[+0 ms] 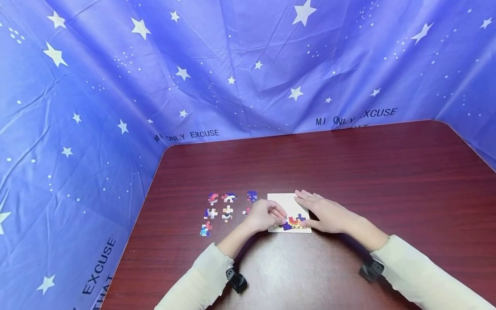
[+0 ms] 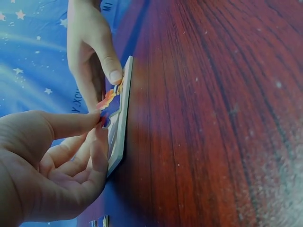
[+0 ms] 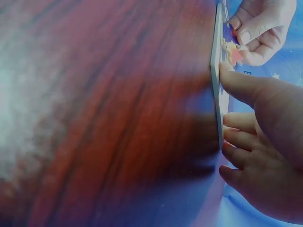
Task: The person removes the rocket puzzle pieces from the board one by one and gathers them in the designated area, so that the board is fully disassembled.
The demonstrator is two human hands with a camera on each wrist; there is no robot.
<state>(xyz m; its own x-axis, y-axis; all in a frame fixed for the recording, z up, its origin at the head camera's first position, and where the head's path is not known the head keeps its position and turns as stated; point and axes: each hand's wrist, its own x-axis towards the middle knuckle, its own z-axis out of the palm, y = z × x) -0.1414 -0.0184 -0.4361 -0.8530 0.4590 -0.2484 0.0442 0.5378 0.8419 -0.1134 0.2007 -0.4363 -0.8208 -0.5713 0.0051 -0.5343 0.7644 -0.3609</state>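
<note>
A shallow pale puzzle board [image 1: 283,202] lies on the table, with several joined jigsaw pieces [image 1: 293,222] in blue, red and yellow along its near side. My left hand [image 1: 263,215] pinches a small puzzle piece [image 2: 104,122] between thumb and index finger at the left of the joined pieces; the fingertips cover much of it. Across the board's right side lies my right hand [image 1: 329,213], its fingers extended over the far right edge. Its thumb [image 3: 232,79] touches the joined pieces near the right edge.
Several loose jigsaw pieces [image 1: 227,212] lie spread out left of the board, one partly behind the left hand. The dark red wooden table [image 1: 348,163] meets a blue star-printed cloth [image 1: 240,64] at its back and left. Each wrist carries a small black camera [image 1: 236,280].
</note>
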